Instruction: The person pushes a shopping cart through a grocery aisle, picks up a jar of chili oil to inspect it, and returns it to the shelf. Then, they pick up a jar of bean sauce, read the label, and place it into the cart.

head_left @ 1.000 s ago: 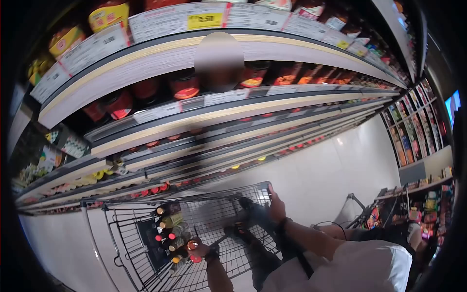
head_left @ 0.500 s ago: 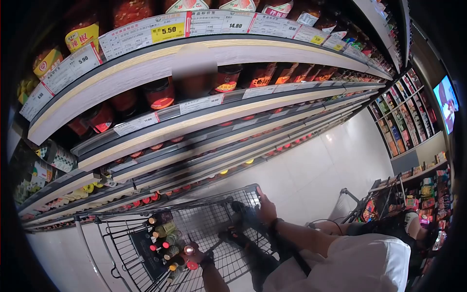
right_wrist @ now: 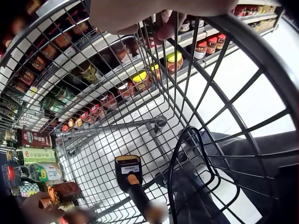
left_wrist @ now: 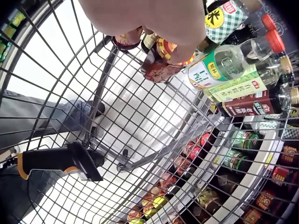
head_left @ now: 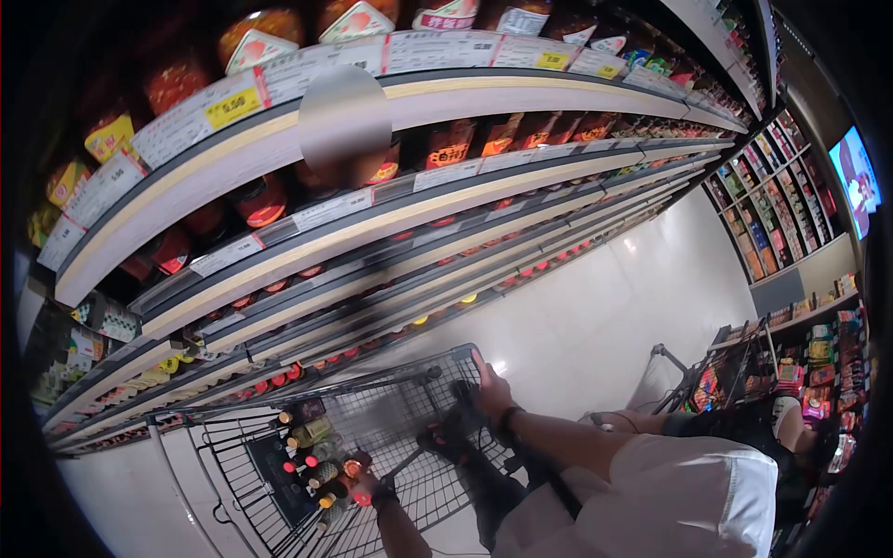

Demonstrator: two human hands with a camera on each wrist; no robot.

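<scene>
In the head view my left hand (head_left: 365, 485) is low inside the wire cart, beside a cluster of bottles (head_left: 316, 432). Its fingers curl round a jar with a red and yellow label (left_wrist: 163, 58), which looks tilted in the left wrist view. Several bottles with green, white and dark red labels (left_wrist: 233, 86) lie side by side next to it. My right hand (head_left: 493, 392) grips the cart's rim (right_wrist: 261, 51) at the near corner, fingertips hooked through the wires in the right wrist view. A black and orange handheld device (right_wrist: 128, 173) shows against the cart's mesh.
Long shelves of jars (head_left: 446, 144) with price labels run along the cart's side. Pale floor (head_left: 595, 298) stretches beyond the cart. To the right are another cart (head_left: 735, 372), a product rack (head_left: 823, 372) and a lit screen (head_left: 854, 181).
The shelf jars and price labels have slid left in the head view. The cart and both hands sit slightly further left there, with both grips unchanged.
</scene>
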